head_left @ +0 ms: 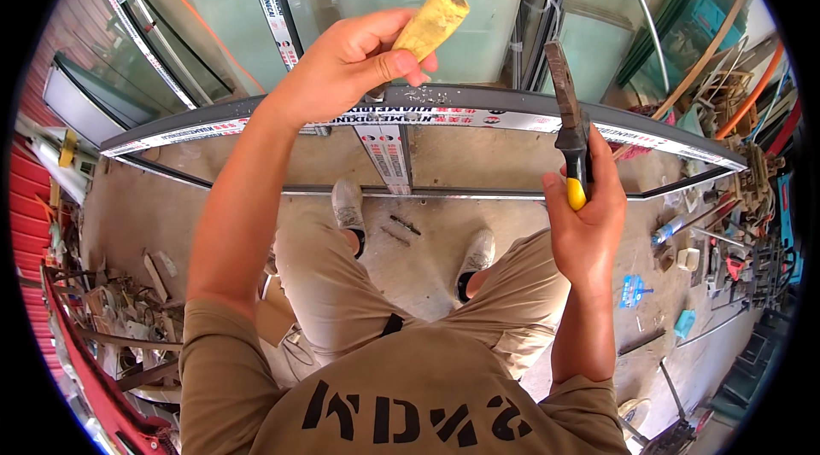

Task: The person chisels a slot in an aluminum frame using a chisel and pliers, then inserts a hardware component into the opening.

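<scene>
My left hand (367, 58) is closed round a thick, worn yellow handle (433, 21) with a battered end. It is held over the dark top edge of a long window frame (444, 96), where small pale chips lie. The lower part of this yellow-handled tool is mostly hidden by my hand, so its kind is unclear. On the right, my right hand (591, 220) grips a hammer by its black-and-yellow handle. Its rusty metal head (564, 84) points up and away, apart from the yellow handle.
Several glass panes (427, 11) stand beyond the frame, which carries printed protective tape. A marker-like black stick (405, 224) lies on the floor between my feet. Scrap (128, 318) is piled at left; tools, offcuts and a blue piece (685, 323) lie at right.
</scene>
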A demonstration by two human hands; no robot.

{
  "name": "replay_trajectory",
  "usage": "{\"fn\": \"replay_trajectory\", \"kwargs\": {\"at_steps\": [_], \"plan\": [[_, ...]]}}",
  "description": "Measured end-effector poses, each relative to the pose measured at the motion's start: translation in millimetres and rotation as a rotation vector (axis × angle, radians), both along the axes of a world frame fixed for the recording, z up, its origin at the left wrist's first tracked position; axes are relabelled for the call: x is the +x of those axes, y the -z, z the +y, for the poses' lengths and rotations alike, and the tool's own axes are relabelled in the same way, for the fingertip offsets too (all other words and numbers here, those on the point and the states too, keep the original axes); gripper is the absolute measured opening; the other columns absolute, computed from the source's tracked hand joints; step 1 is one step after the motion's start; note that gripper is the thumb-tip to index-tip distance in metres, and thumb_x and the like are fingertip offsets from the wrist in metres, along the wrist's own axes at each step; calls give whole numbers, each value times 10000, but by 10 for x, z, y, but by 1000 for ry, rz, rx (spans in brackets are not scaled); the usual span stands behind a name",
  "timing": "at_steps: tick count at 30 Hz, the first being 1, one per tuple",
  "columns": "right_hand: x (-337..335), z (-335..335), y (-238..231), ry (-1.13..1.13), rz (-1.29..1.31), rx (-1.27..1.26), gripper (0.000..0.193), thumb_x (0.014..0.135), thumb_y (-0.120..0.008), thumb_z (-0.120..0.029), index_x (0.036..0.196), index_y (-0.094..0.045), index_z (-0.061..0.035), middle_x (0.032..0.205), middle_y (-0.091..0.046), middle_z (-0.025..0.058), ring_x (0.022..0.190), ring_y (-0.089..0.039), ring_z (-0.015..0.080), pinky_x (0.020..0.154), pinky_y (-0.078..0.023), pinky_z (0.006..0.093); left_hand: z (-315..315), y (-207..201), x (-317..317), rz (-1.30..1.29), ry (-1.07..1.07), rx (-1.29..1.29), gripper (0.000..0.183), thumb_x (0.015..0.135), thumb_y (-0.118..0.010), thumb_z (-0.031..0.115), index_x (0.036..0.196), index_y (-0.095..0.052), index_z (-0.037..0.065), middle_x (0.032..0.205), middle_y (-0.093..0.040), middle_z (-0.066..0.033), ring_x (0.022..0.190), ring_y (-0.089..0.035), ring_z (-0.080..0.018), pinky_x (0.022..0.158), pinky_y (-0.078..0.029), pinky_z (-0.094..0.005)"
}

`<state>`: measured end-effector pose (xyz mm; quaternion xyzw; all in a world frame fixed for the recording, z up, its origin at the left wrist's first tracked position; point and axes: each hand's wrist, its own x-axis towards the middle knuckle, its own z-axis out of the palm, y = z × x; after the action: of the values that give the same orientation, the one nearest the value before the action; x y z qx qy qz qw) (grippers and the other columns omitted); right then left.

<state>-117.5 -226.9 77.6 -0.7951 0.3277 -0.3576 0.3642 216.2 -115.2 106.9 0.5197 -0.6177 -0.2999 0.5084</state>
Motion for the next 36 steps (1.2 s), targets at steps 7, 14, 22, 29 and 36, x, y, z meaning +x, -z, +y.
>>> {"fn": "replay_trajectory", "kwargs": {"at_steps": [7,14,22,29,36], "plan": [[-99,-70,84,7,43,15,636,930,-758,7,1530,-551,37,1358,-688,243,1231,-704,368,1083,-527,409,-76,-182,-169,-99,22,195,424,1123,-657,246,1469,-605,7,1160,-717,-53,973,-675,-133,943,-556,-314],[-138,-113,186,-28,-11,9,642,922,-757,8,1531,-553,32,1364,-687,254,1237,-704,386,1084,-530,425,-150,-240,-207,-161,34,266,329,1122,-637,164,1410,-627,4,1161,-720,-55,985,-685,-135,947,-559,-307],[-30,-117,3,-30,-30,6,660,924,-753,16,1548,-537,29,1350,-689,252,1198,-721,383,1045,-547,414,-181,-284,-236,-163,26,340,241,1079,-662,89,1305,-676,8,1113,-724,-34,989,-687,-117,947,-563,-293],[249,-224,-4,-110,140,-249,610,931,-717,22,1510,-530,63,1332,-692,306,1237,-709,430,1101,-532,458,-294,-203,-202,-182,40,297,241,1076,-663,91,1298,-682,0,1120,-743,-41,972,-697,-115,945,-566,-293],[294,-302,-11,197,-162,-420,615,921,-712,-2,1507,-538,63,1335,-674,309,1176,-714,412,1069,-547,439,-294,-193,-206,-178,40,294,247,1069,-701,142,1263,-707,-10,1076,-750,-29,988,-688,-103,954,-561,-288]]}}
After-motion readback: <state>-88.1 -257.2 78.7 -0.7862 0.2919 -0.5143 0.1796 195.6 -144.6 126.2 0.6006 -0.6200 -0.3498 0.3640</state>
